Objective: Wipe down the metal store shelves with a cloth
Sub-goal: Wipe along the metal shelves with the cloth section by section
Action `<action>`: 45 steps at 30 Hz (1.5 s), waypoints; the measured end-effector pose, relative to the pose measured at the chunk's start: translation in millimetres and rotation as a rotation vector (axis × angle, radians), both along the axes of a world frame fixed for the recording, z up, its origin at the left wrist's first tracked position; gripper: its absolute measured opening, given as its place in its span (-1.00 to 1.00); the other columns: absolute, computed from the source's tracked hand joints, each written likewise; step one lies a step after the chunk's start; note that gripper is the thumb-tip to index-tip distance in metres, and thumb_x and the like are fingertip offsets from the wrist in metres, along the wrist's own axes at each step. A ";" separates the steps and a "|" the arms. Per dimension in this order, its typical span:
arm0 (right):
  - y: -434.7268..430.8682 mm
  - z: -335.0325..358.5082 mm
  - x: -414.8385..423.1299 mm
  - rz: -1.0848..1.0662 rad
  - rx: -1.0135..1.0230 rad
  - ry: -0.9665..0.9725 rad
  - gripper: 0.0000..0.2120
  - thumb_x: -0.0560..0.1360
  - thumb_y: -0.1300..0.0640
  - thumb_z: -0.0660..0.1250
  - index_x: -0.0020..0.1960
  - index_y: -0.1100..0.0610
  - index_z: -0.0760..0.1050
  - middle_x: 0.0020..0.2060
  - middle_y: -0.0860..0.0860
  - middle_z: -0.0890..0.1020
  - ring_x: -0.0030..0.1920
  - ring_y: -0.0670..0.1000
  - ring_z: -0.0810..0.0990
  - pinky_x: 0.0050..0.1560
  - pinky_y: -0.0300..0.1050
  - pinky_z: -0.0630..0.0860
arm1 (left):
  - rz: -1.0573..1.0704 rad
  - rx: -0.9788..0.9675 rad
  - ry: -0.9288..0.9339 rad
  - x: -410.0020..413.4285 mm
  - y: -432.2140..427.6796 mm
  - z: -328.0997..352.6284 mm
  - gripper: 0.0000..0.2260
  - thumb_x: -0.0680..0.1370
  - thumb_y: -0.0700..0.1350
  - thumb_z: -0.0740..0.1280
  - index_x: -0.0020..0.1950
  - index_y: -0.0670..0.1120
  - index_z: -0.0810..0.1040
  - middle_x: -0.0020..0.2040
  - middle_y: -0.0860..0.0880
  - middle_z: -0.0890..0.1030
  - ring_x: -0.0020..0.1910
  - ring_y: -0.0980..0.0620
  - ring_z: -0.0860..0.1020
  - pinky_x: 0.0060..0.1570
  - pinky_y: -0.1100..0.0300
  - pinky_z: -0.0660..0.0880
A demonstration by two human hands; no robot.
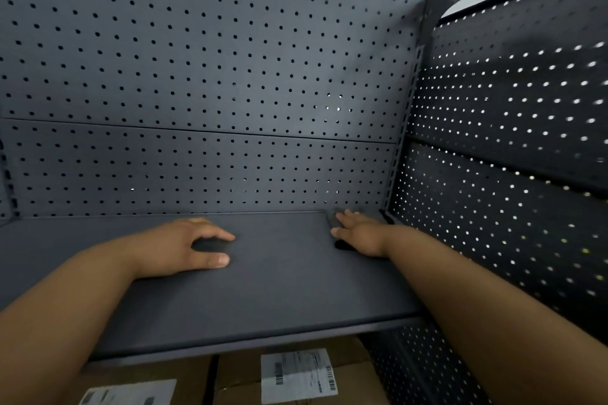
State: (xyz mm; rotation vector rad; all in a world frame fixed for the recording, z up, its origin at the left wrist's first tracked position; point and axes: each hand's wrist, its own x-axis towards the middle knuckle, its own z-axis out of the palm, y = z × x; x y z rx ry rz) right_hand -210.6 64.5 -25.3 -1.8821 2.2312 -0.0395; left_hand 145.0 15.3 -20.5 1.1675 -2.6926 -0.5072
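A dark grey metal shelf (269, 289) runs across the middle of the head view. My right hand (358, 233) lies flat at the shelf's back right corner, fingers straight, pressing on a dark cloth (342, 245). Only the cloth's edges show, beside the fingers and under the palm. My left hand (177, 246) rests on the shelf left of centre. Its fingers are arched, its fingertips and thumb touch the metal, and it holds nothing.
A grey pegboard back panel (214, 76) rises behind the shelf. A darker perforated side panel (510, 141) closes the right side. Below the shelf's front edge sit cardboard boxes (352, 375) with white shipping labels (297, 375).
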 end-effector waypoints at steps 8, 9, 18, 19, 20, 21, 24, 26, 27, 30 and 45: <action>87.2 4.8 18.3 0.161 -0.030 0.000 -0.40 0.63 -0.23 -0.06 0.59 -0.08 -0.14 0.57 -0.12 -0.15 0.54 -0.11 -0.20 0.47 -0.14 -0.22 | -0.007 0.002 -0.025 2.7 0.3 -0.8 -0.47 0.38 0.41 0.25 0.34 0.37 0.38 0.36 0.32 0.35 0.35 0.29 0.32 0.39 0.25 0.20; 97.9 5.2 19.8 0.178 -0.028 0.009 -0.40 0.63 -0.23 -0.06 0.59 -0.09 -0.15 0.57 -0.13 -0.16 0.54 -0.13 -0.21 0.46 -0.17 -0.23 | -0.006 0.002 -0.026 2.9 0.5 -1.0 -0.48 0.39 0.40 0.25 0.34 0.38 0.38 0.36 0.32 0.34 0.35 0.30 0.32 0.37 0.26 0.20; 121.9 9.0 22.1 0.218 0.003 0.027 -0.39 0.62 -0.26 -0.10 0.58 -0.12 -0.20 0.56 -0.16 -0.20 0.51 -0.19 -0.26 0.49 -0.16 -0.25 | -0.006 -0.007 -0.040 0.1 1.5 -0.8 -0.50 0.47 0.32 0.25 0.41 0.32 0.34 0.38 0.30 0.32 0.33 0.31 0.29 0.29 0.33 0.17; 118.8 8.5 21.4 0.218 0.002 0.027 -0.39 0.62 -0.26 -0.09 0.58 -0.12 -0.20 0.56 -0.16 -0.20 0.51 -0.19 -0.26 0.48 -0.17 -0.25 | -0.005 -0.007 -0.042 0.1 1.5 -0.7 -0.49 0.47 0.32 0.25 0.41 0.32 0.34 0.38 0.30 0.31 0.33 0.31 0.28 0.30 0.33 0.17; 114.6 8.0 21.0 0.215 0.001 0.025 -0.39 0.62 -0.26 -0.09 0.58 -0.11 -0.19 0.56 -0.15 -0.19 0.51 -0.18 -0.25 0.47 -0.18 -0.25 | -0.005 -0.006 -0.044 -0.1 1.7 -0.3 -0.49 0.46 0.32 0.25 0.41 0.32 0.33 0.38 0.31 0.31 0.33 0.31 0.28 0.30 0.33 0.17; 108.8 7.4 20.7 0.208 -0.002 0.024 -0.39 0.62 -0.26 -0.08 0.58 -0.11 -0.18 0.56 -0.14 -0.18 0.52 -0.17 -0.24 0.46 -0.19 -0.25 | -0.004 -0.005 -0.047 -0.3 2.0 0.0 -0.49 0.46 0.32 0.24 0.41 0.32 0.33 0.38 0.31 0.31 0.33 0.31 0.28 0.30 0.32 0.17; 81.8 6.5 21.0 0.180 -0.009 0.033 -0.39 0.63 -0.24 -0.07 0.59 -0.07 -0.15 0.57 -0.10 -0.15 0.54 -0.12 -0.20 0.46 -0.16 -0.23 | 0.002 -0.011 -0.046 -0.6 3.2 0.6 -0.50 0.48 0.31 0.26 0.42 0.31 0.34 0.40 0.30 0.32 0.35 0.29 0.29 0.35 0.30 0.19; 60.3 6.3 21.2 0.157 -0.007 0.040 -0.39 0.63 -0.23 -0.07 0.59 -0.04 -0.15 0.58 -0.07 -0.14 0.55 -0.08 -0.19 0.51 -0.11 -0.21 | 0.006 -0.012 -0.039 -0.3 3.7 0.5 -0.51 0.49 0.29 0.27 0.42 0.31 0.35 0.41 0.28 0.32 0.38 0.27 0.30 0.39 0.27 0.19; 49.7 6.1 20.8 0.143 -0.005 0.040 -0.39 0.64 -0.23 -0.07 0.59 -0.03 -0.15 0.58 -0.06 -0.14 0.55 -0.07 -0.19 0.51 -0.09 -0.20 | 0.006 -0.013 -0.036 -0.7 3.7 0.3 -0.51 0.50 0.29 0.27 0.42 0.31 0.35 0.42 0.27 0.32 0.38 0.26 0.30 0.41 0.26 0.19; 18.1 5.8 20.2 0.097 -0.003 0.029 -0.37 0.63 -0.24 -0.07 0.59 -0.01 -0.14 0.58 -0.03 -0.13 0.56 -0.04 -0.18 0.51 -0.05 -0.19 | 0.005 -0.023 -0.029 -0.6 3.4 -0.8 -0.52 0.51 0.26 0.28 0.43 0.28 0.36 0.42 0.26 0.33 0.39 0.27 0.30 0.40 0.28 0.18; -7.1 5.2 25.4 0.034 0.016 0.016 -0.36 0.62 -0.26 -0.08 0.59 0.00 -0.14 0.58 -0.02 -0.14 0.56 0.01 -0.17 0.50 0.03 -0.19 | 0.009 -0.018 0.016 1.6 2.3 -2.9 -0.53 0.50 0.26 0.31 0.40 0.28 0.40 0.39 0.27 0.36 0.38 0.26 0.31 0.39 0.28 0.19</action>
